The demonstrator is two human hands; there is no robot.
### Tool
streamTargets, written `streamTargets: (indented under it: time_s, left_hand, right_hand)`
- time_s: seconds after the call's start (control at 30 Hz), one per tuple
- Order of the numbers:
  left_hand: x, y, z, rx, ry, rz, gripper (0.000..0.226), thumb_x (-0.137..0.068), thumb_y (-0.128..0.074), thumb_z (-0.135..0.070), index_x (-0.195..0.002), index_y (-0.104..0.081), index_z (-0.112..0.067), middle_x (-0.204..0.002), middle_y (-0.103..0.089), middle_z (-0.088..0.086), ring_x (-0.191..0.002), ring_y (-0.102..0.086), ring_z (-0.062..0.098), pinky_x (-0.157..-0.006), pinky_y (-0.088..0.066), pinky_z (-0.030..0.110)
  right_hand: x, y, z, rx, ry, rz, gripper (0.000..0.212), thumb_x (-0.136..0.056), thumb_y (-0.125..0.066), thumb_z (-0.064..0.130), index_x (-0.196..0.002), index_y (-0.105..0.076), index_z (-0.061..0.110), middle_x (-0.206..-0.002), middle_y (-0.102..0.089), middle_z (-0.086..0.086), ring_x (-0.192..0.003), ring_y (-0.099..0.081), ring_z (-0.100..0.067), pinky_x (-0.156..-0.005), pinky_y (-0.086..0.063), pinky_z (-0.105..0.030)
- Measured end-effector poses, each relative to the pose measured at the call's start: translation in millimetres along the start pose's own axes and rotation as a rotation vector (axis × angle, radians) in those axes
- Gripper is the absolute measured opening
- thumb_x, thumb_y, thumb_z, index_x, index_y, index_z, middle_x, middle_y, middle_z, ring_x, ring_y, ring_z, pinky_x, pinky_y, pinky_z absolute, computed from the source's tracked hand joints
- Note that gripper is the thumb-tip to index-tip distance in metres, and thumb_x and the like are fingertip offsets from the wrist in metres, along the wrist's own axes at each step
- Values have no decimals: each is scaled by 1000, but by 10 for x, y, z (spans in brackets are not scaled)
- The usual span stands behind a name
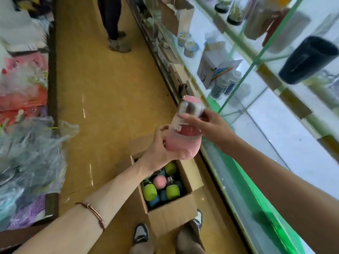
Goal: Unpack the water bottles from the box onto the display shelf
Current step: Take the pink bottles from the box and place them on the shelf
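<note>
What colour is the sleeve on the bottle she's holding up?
Pink, on the bottle gripped by both hands, seen clearly in the head view.

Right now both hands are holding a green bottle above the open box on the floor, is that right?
Not quite: the bottle is pink, not green. The head view shows the left hand gripping its pink base and the right hand holding its clear upper part, above the open box on the floor. The green ones are still inside the box.
</note>
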State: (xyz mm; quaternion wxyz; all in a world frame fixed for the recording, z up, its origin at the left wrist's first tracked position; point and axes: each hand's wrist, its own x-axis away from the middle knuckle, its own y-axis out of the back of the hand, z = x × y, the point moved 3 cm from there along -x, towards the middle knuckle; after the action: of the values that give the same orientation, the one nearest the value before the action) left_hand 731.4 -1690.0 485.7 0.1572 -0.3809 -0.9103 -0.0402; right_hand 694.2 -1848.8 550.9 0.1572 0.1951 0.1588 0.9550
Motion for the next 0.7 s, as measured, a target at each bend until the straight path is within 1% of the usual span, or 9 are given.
streamTargets:
  time_s: [0.07, 0.13, 0.23, 0.33, 0.37, 0.5, 0.57, 0.63, 0.7]
  left_hand:
    - [83, -12, -287, -52, -52, 59, 92, -60, -88, -30, -125, -23, -32, -120, -55, 0, -102, -60, 7, -75, -51, 16]
    - [153, -53, -574, -77, -93, 118, 94, -52, -87, -41, -121, -25, -38, -120, -56, 1, -105, -61, 12, -83, -54, 24]
    - [224, -185, -968, -65, -174, 184, 91, -49, -87, -41, -119, -29, -42, -121, -57, 3, -104, -63, 13, -81, -55, 24]
    - [276, -378, -1341, -82, -282, 228, 99, -47, -88, -45, -128, -32, -33, -124, -55, 1, -104, -62, 11, -82, -54, 23]
    - [287, -445, -1464, -100, -312, 243, 103, -45, -88, -50, -130, -33, -32, -124, -54, -2, -105, -61, 8, -83, -54, 23]
    - [306, -706, -1897, -188, -409, 282, 107, -46, -84, -61, -134, -31, -34, -126, -52, -6, -114, -55, 10, -97, -49, 35]
    - [327, -831, -2074, -220, -461, 294, 105, -51, -82, -58, -137, -28, -33, -128, -49, -4, -114, -53, 8, -94, -50, 30]
    - [342, -946, -2245, -223, -511, 301, 98, -57, -79, -53, -137, -27, -32, -128, -48, -5, -111, -52, 3, -83, -48, 18]
    - [338, -1055, -2419, -214, -542, 312, 91, -62, -76, -48, -137, -28, -30, -125, -50, -7, -108, -52, 0, -73, -48, 11]
  right_hand:
    - [210, 163, 261, 9, 39, -83, 46, -67, -74, 59, -95, -70, 22, -89, -73, 2, -83, -71, -12, -81, -57, -35]
    - [403, 311, 497, 13, 54, -156, 45, -67, -74, 58, -93, -71, 21, -87, -74, 3, -82, -71, -13, -82, -57, -36]
    - [689, 546, 833, 30, 73, -269, 45, -67, -75, 57, -92, -71, 19, -87, -73, 1, -84, -69, -16, -81, -54, -34]
    - [962, 820, 1136, 41, 128, -387, 36, -68, -78, 51, -82, -72, 18, -79, -73, 2, -77, -70, -15, -69, -53, -28]
    - [1052, 913, 1226, 43, 143, -410, 32, -70, -78, 48, -80, -72, 19, -77, -73, 3, -73, -70, -11, -63, -53, -22]
    - [1393, 1275, 1554, 3, 177, -479, 24, -75, -77, 36, -79, -70, 14, -64, -69, 12, -52, -65, 2, -48, -43, -9]
    - [1507, 1443, 1707, 51, 191, -560, 30, -73, -78, 42, -81, -72, 13, -64, -67, 9, -50, -62, 2, -46, -45, -14]
    - [1581, 1588, 1827, 81, 181, -624, 40, -69, -78, 50, -82, -73, 12, -68, -69, 1, -56, -66, -6, -55, -51, -30]
    - [1639, 1738, 1926, 145, 180, -667, 50, -63, -77, 60, -79, -74, 13, -74, -72, -5, -68, -71, -17, -67, -56, -40]
